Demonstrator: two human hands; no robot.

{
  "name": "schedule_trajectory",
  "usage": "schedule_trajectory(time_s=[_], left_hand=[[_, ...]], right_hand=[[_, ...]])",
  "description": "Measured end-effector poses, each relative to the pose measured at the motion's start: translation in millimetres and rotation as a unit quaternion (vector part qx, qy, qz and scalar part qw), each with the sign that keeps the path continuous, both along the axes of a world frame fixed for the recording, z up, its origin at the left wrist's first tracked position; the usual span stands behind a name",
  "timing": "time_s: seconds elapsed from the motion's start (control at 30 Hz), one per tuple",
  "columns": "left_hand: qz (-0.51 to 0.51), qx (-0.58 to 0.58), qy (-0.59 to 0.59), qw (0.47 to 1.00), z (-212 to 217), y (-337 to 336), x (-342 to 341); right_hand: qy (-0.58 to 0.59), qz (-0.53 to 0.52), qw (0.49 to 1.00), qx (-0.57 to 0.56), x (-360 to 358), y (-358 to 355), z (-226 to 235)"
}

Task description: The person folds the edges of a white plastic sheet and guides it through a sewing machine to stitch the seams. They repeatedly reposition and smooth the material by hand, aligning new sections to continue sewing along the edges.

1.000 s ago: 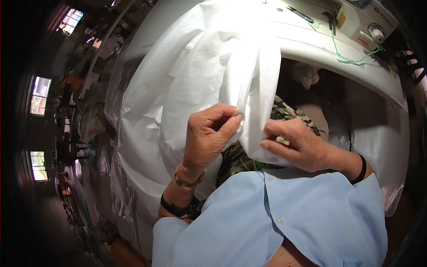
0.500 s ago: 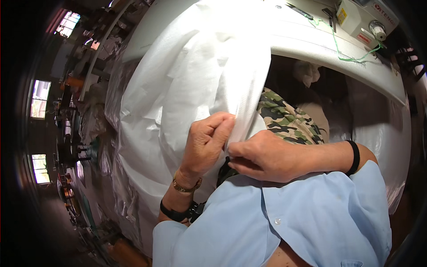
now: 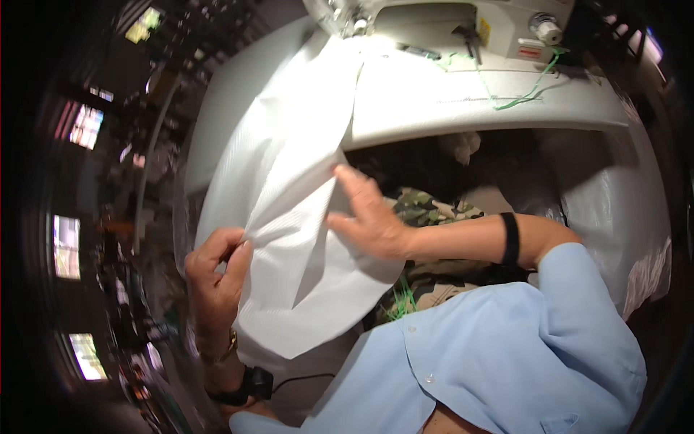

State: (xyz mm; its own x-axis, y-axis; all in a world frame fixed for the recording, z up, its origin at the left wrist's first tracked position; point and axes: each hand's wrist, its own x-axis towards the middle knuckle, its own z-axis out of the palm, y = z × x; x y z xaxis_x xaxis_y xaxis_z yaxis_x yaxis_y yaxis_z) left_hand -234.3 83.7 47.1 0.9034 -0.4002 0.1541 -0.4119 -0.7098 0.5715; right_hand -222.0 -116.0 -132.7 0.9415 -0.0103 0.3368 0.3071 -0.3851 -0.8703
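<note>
A white sheet of woven fabric [image 3: 289,267] runs from the sewing machine [image 3: 506,29] down over the table edge and across my lap. At its left side my left hand [image 3: 220,271] pinches the fabric between thumb and fingers, and creases fan out from that grip. My right hand [image 3: 369,217] lies on the right edge of the fabric, fingers stretched out and thumb apart. Near the needle area the fabric is washed out by bright light.
Green thread [image 3: 528,98] trails over the white table [image 3: 470,116], and more green threads [image 3: 403,300] lie on my camouflage-patterned lap [image 3: 434,210]. A dark slim tool [image 3: 419,52] rests by the machine. Translucent plastic sheeting [image 3: 629,239] hangs at the right.
My hands have moved apart: the left went left with the fabric pinched, the right opened and moved up onto it. The fabric has swung left, and the view has shifted toward the machine.
</note>
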Motion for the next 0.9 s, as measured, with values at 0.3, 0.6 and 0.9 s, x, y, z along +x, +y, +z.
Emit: schedule_trajectory(time_s=[0.3, 0.6, 0.9], left_hand=[[-0.269, 0.278, -0.163, 0.908, 59, -50, 0], [-0.193, 0.229, -0.147, 0.943, -130, -15, -28], [0.098, 0.016, -0.104, 0.99, -208, -29, -52]], right_hand=[[-0.027, 0.538, 0.836, -0.102, 99, 117, 97], [-0.226, 0.352, 0.907, 0.056, 50, 78, -67], [-0.252, 0.375, 0.848, -0.278, 41, -46, 1]])
